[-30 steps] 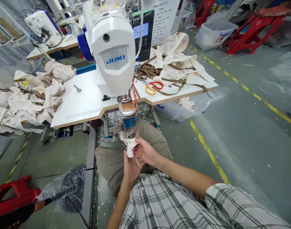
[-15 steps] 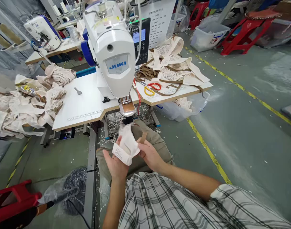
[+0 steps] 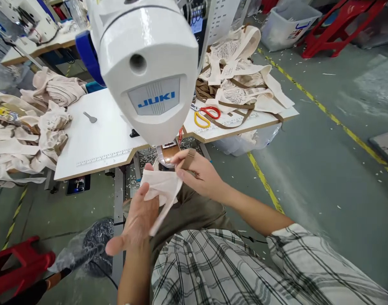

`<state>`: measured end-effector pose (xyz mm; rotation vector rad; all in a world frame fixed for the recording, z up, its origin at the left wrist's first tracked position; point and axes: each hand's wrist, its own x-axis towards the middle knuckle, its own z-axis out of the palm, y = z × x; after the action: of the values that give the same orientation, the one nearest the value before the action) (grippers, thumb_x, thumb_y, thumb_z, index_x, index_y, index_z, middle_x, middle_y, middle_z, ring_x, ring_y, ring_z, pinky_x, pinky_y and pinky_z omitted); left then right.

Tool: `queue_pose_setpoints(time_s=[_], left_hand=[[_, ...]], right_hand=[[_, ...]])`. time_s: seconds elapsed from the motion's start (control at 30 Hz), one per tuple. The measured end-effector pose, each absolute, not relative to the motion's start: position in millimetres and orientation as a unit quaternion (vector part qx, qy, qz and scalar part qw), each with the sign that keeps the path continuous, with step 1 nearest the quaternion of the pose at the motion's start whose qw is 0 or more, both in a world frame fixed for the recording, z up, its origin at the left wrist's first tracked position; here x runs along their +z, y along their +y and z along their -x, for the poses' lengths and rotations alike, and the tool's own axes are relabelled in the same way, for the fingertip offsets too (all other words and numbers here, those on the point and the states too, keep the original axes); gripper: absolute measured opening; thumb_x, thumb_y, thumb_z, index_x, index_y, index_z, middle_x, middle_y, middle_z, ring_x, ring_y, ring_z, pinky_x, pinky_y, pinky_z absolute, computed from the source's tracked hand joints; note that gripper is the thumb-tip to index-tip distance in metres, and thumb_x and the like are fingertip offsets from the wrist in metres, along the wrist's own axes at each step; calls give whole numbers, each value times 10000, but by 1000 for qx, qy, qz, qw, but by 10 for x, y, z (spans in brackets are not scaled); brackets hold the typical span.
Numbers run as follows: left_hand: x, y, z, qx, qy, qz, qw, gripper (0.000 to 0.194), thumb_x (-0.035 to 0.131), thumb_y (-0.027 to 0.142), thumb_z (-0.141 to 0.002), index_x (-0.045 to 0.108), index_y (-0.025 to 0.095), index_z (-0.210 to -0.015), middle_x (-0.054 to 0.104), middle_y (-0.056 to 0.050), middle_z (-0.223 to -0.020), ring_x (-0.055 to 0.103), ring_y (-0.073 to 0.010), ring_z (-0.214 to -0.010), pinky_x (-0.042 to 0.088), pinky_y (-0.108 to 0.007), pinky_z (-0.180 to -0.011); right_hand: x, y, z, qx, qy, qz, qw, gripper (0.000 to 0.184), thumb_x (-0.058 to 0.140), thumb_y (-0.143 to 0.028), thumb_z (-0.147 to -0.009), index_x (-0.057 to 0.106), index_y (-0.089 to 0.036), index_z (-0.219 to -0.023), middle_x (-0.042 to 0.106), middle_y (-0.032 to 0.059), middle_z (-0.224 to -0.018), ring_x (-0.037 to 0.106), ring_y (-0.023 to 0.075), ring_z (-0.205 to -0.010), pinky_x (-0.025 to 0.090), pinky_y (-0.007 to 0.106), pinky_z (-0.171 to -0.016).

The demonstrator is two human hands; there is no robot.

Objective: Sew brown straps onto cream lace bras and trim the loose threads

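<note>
A cream bra piece [image 3: 164,183] hangs in front of me, just below the bed of the white JUKI sewing machine [image 3: 149,72]. My right hand [image 3: 203,173] pinches its upper right edge, and a short brown strap [image 3: 189,159] lies over the fingers. My left hand [image 3: 138,220] is turned palm up with the thumb stretched far out. The cloth rests against its fingers, partly covering them. Above the piece, the machine's small brown-topped sewing bed [image 3: 168,153] shows close to my right fingertips.
Scissors [image 3: 204,116] with red and yellow handles lie on the white table [image 3: 98,123]. Piles of cream bra pieces sit left [image 3: 29,144] and right [image 3: 241,80]. A red stool [image 3: 19,264] and a bagged dark bundle [image 3: 98,245] are on the floor at left.
My view has moved closer to the machine. The bra piece has been turned, its printed label no longer showing. My left thumb has swung away from the cloth; my right hand is nearer the sewing bed.
</note>
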<state>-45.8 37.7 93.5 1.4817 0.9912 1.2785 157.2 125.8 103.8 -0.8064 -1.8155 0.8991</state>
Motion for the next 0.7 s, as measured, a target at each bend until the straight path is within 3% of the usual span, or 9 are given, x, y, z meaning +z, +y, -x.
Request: queue_pose_setpoints(time_s=[0.13,0.23,0.33,0.5,0.57,0.7], left_hand=[[876,659,423,411,505,-707,275,875,596,750,-807,434,310,-1546,301,-79,-1678,169,-417,-1567,203,-601,-1262],[790,825,362,335,516,-773,152,797,736,572,-795,512,270,-1498,378,-97,-1640,73,-398,-1587,53,-601,-1284],[756,915,325,306,515,-794,107,753,764,503,-800,536,280,-1481,463,-102,-1584,87,-384,-1589,35,-602,-1287],[762,951,320,283,530,-790,123,720,768,490,-807,553,309,-1469,739,-96,-1222,274,-384,-1545,147,-593,-1284],[771,953,324,280,553,-768,162,700,774,500,-797,572,335,-1448,774,-69,-1099,408,-385,-1478,256,-572,-1261],[801,971,336,297,589,-717,228,694,805,494,-763,603,359,-1413,777,-63,-1082,573,-387,-1330,427,-540,-1168]], right_hand=[[983,1540,-1490,311,-726,404,461,109,577,-262,-901,626,-204,-822,624,85,-1105,566,222,-1042,485,378,-921],[916,1627,-1478,376,-662,455,462,83,605,-243,-861,610,-198,-931,575,72,-1094,538,182,-903,479,315,-766],[856,1706,-1527,470,-605,458,451,156,585,-299,-898,587,-192,-1010,557,49,-1056,531,161,-893,463,296,-794],[788,1915,-1596,509,-609,422,439,164,508,-325,-956,590,-192,-1003,569,27,-956,537,159,-913,455,297,-854],[791,2010,-1592,477,-634,418,442,137,549,-305,-923,596,-188,-975,584,42,-982,552,173,-941,465,307,-857],[847,2175,-1562,418,-686,407,435,119,549,-281,-890,617,-183,-899,626,78,-1021,582,213,-989,491,335,-860]])
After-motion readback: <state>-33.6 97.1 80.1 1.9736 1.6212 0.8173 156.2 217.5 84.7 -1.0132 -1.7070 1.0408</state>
